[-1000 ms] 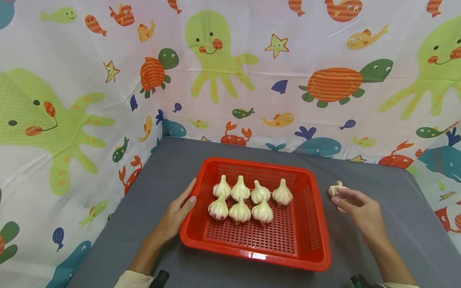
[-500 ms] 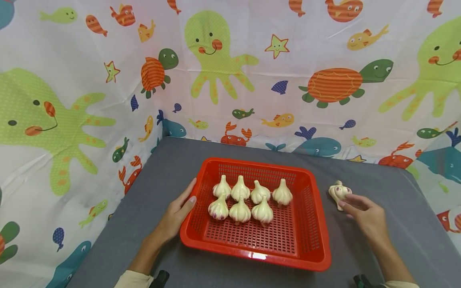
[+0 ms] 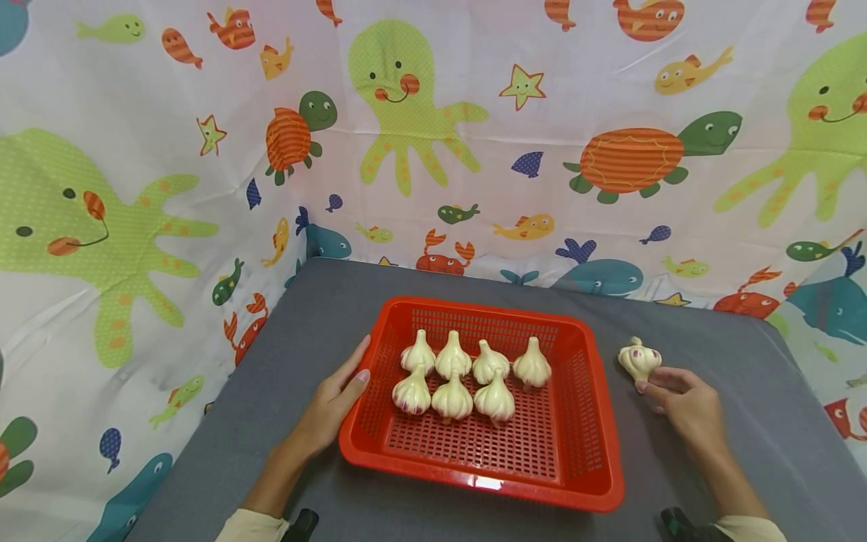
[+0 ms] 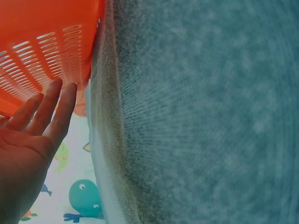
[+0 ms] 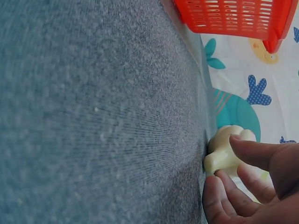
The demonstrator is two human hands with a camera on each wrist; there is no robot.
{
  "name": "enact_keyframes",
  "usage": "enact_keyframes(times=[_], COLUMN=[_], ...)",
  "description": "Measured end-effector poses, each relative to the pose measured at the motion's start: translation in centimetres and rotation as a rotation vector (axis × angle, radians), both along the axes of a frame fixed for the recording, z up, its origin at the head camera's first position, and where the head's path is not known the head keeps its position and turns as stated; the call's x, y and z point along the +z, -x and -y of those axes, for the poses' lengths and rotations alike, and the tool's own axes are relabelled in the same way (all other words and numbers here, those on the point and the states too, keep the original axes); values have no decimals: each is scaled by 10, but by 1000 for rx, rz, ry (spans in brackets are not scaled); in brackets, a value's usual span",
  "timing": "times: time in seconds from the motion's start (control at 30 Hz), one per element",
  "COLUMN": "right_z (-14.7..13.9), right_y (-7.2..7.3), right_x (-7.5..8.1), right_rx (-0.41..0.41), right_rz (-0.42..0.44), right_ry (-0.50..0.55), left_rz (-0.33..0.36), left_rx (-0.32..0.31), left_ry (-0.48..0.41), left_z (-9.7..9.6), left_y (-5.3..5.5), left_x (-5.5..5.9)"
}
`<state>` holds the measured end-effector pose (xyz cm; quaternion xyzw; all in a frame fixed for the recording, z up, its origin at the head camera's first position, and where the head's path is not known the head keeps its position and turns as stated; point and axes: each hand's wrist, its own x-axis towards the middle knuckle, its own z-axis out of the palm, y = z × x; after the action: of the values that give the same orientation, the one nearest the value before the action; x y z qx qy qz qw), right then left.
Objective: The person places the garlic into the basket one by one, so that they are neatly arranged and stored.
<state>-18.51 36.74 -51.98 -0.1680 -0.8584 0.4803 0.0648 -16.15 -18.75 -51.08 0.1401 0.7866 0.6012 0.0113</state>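
Observation:
A red perforated plastic basket [image 3: 481,485] sits on the grey cloth and holds several garlic bulbs [image 3: 452,399] in two rows, necks up. My left hand [image 3: 328,410] rests against its left side, the thumb by the rim; in the left wrist view the straight fingers [image 4: 60,109] touch the slotted outer wall. To the right of the basket another garlic bulb [image 3: 639,360] lies on the cloth, its neck toward me. My right hand [image 3: 694,410] holds it near the neck between thumb and fingers; the right wrist view shows the thumb [image 5: 252,151] across the pale bulb.
A grey cloth [image 3: 325,301] covers the tabletop. White curtains [image 3: 433,203] printed with sea animals enclose the back and sides. Dark wrist camera parts [image 3: 300,525] show at the lower edge, beside the pale sleeves [image 3: 252,525].
The loose garlic bulb has turned under my right hand, so more of it shows and its neck points toward me. My right hand has shifted slightly rightward. The left hand and basket stay put.

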Motion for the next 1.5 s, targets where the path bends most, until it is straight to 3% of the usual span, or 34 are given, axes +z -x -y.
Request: enact_keyframes(times=[0.17, 0.57, 0.77, 1.03, 1.5], right_z=[-2, -3, -4, -3, 2], right_y=[4, 9, 10, 8, -4], right_x=[-1, -1, -1, 4, 22], right_rx=[-1, -10, 2, -39, -93], right_rz=[51, 66, 83, 53, -8], right_ry=[-64, -212, -206, -77, -131], left_rz=[0, 1, 6, 8, 2], left_rx=[-1, -6, -7, -11, -4], left_ry=[0, 6, 1, 0, 9], left_z=[0, 0, 0, -1, -1], left_y=[0, -1, -1, -2, -1], left_x=[0, 0, 1, 2, 3])
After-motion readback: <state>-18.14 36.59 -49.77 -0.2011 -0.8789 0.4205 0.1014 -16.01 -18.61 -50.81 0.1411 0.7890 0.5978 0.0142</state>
